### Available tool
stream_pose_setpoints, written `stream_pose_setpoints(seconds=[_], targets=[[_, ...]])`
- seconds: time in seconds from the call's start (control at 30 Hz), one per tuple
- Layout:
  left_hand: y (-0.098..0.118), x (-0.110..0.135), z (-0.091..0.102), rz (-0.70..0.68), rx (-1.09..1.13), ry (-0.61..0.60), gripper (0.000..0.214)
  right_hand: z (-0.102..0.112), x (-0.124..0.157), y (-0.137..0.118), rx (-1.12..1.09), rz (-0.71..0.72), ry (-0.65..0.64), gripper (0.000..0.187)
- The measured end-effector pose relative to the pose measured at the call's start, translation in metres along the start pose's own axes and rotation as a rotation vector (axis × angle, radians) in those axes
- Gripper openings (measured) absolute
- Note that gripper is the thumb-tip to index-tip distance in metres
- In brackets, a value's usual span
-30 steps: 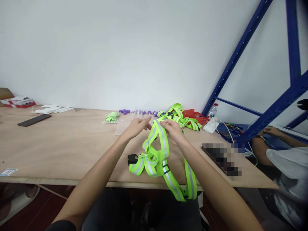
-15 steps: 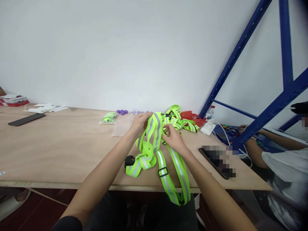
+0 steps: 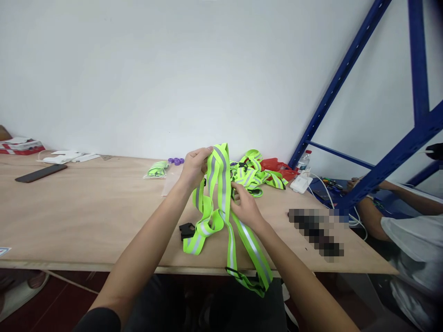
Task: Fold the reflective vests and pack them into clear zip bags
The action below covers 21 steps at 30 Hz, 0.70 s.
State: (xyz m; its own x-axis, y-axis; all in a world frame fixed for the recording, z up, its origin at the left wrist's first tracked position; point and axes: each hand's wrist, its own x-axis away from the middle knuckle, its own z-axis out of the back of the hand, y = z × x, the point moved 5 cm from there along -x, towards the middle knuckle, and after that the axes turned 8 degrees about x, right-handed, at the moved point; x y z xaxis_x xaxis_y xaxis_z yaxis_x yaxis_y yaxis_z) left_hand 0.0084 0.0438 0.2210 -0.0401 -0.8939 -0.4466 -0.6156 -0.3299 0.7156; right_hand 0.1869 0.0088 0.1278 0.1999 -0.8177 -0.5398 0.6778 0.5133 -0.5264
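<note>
A neon-yellow reflective strap [image 3: 223, 184] with grey stripes hangs from my left hand [image 3: 194, 167], which pinches its folded top above the table. My right hand [image 3: 245, 205] grips the strap's right side lower down, its fingers partly behind the webbing. A black buckle [image 3: 187, 231] on one strap end rests on the table to the left. Lower loops, with a black slider [image 3: 233, 272], drape over the table's front edge. Behind my right hand lies a heap of similar reflective straps [image 3: 251, 174].
On the wooden table [image 3: 86, 216] are a bagged strap [image 3: 157, 169], purple rolls [image 3: 176, 161], a dark flat slab [image 3: 40, 173] and a red bag [image 3: 277, 167]. A bottle [image 3: 303, 161] and white charger [image 3: 301, 182] stand near the blue rack [image 3: 332, 83]. Another person's arm [image 3: 372, 220] is at right.
My left hand has risen with the strap's top, drawing it up and straighter. My right hand has shifted slightly left and down along it. The hanging slider has dropped lower.
</note>
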Motion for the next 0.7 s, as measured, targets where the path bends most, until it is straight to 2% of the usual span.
stream_pose_setpoints(seconds=[0.07, 0.13, 0.23, 0.33, 0.5, 0.7], targets=[[0.008, -0.004, 0.0, -0.034, -0.001, -0.006, 0.052, 0.007, -0.008, 0.005, -0.072, -0.048, 0.07, 0.033], [0.016, -0.008, 0.0, -0.064, 0.009, 0.004, 0.048, 0.014, -0.018, 0.011, -0.157, -0.098, 0.121, 0.03], [0.024, -0.011, -0.002, -0.084, 0.022, 0.023, 0.041, 0.023, -0.038, 0.021, -0.267, -0.143, 0.137, 0.033], [0.025, -0.011, -0.006, -0.081, 0.05, 0.02, 0.038, 0.032, -0.058, 0.031, -0.268, -0.143, 0.174, 0.038], [0.015, -0.009, -0.008, -0.05, 0.065, 0.031, 0.037, 0.045, -0.082, 0.048, -0.136, -0.136, 0.279, 0.029], [-0.003, -0.01, -0.001, 0.029, 0.126, 0.036, 0.029, 0.034, -0.085, 0.047, -0.085, -0.118, 0.238, 0.017]])
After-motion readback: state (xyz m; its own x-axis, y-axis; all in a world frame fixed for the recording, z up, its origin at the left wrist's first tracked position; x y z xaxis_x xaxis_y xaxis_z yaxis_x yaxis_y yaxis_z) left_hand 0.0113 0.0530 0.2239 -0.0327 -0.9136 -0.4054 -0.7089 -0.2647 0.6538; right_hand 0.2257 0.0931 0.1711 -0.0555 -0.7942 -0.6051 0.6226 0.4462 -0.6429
